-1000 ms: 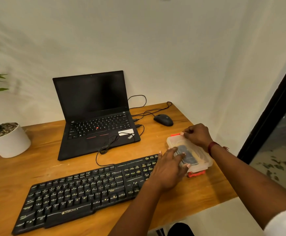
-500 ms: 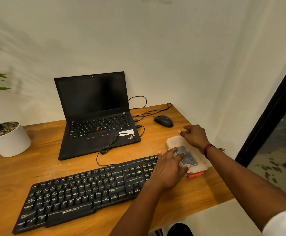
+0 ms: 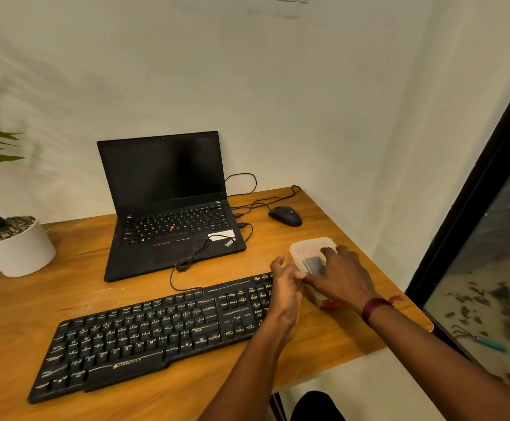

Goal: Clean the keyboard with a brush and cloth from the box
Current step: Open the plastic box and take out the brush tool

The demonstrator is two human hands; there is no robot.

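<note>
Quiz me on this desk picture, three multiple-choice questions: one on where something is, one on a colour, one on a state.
1. Where is the mouse?
A. Beyond the box, right of the laptop.
B. On top of the laptop.
C. On the floor.

2. What colour is the plant pot?
A. Red.
B. Black.
C. White.

3. How is the laptop?
A. Closed.
B. Open, screen dark.
C. Open, screen lit.

Answers:
1 A, it sits past the box with the laptop to its left.
2 C, the pot is plain white.
3 B, the lid stands up and the screen is black.
</note>
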